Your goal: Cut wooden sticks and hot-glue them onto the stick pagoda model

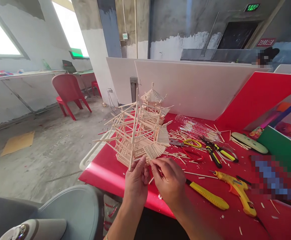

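Observation:
A pavilion-like model of thin wooden sticks [142, 141] stands on the red table near its left edge, with a finished-looking pointed roof [152, 96] behind its open framework. My left hand [138, 176] is closed at the model's front lower corner, thumb and fingers pinched around a stick there. Just to its right, my right hand [169, 176] is closed too, its thumb and forefinger pressed together beside the slatted eave. What sits between those right fingertips is too small to make out.
On the red table [197, 223] lie a yellow cutter knife [209, 196], a yellow glue gun [236, 190], black-yellow pliers [212, 153], scissors [192, 143] and loose sticks. White boards [180, 90] rise behind. A round grey stool [72, 213] is at lower left.

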A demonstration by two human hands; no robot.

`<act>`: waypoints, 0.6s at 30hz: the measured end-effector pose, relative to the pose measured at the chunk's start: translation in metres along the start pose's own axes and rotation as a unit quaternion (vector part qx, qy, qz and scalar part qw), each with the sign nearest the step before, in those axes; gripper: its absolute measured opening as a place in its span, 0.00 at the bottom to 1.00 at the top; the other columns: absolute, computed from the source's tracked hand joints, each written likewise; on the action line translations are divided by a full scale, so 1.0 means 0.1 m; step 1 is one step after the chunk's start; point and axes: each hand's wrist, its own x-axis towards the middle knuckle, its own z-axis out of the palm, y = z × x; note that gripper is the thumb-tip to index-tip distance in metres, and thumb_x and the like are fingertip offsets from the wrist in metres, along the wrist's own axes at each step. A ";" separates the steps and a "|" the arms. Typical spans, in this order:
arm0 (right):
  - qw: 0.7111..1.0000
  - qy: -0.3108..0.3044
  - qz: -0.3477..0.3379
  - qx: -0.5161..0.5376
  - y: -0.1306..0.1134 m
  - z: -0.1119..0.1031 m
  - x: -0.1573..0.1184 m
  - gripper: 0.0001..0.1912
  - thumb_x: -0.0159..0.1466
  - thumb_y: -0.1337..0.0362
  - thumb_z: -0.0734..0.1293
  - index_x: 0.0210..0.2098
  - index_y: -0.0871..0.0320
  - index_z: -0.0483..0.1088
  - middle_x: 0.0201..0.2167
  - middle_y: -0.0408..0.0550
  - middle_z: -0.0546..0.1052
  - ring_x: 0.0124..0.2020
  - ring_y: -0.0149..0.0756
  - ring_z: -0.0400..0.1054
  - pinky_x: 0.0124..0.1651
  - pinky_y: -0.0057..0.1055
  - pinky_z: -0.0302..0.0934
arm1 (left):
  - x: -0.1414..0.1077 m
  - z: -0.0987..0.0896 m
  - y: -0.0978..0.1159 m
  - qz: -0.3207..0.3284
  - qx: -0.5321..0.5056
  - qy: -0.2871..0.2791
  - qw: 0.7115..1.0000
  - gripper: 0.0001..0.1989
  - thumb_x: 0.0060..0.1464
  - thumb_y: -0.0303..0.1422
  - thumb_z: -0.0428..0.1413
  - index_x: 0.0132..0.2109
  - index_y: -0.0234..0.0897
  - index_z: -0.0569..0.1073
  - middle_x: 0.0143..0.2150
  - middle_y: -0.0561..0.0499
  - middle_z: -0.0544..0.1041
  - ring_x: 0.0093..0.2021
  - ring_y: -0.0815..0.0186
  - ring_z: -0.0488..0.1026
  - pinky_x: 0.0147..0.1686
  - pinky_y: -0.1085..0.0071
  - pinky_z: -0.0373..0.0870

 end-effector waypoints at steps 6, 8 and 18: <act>1.000 -0.014 -0.008 -0.014 0.00 0.05 0.02 0.04 0.66 0.70 0.67 0.39 0.55 0.73 0.32 0.46 0.79 0.34 0.32 0.74 0.41 0.29 0.68 | 0.04 0.08 -0.01 -0.020 -0.035 0.009 0.999 0.21 0.38 0.38 0.71 0.25 0.36 0.66 0.13 0.62 0.62 0.13 0.79 0.54 0.13 0.81 0.46; 1.000 -0.016 -0.008 -0.016 0.01 0.06 0.01 0.04 0.66 0.70 0.67 0.39 0.55 0.73 0.33 0.47 0.79 0.35 0.32 0.74 0.42 0.29 0.68 | 0.05 0.12 -0.01 -0.024 -0.043 0.023 0.999 0.22 0.36 0.38 0.72 0.23 0.36 0.65 0.12 0.62 0.61 0.12 0.80 0.53 0.12 0.81 0.46; 0.999 -0.031 -0.030 -0.030 0.06 0.07 -0.02 0.06 0.67 0.70 0.66 0.39 0.54 0.74 0.34 0.47 0.79 0.35 0.33 0.72 0.42 0.30 0.67 | 0.05 0.26 0.03 -0.032 -0.046 0.078 0.995 0.25 0.30 0.37 0.73 0.20 0.38 0.61 0.10 0.63 0.59 0.10 0.80 0.51 0.11 0.80 0.42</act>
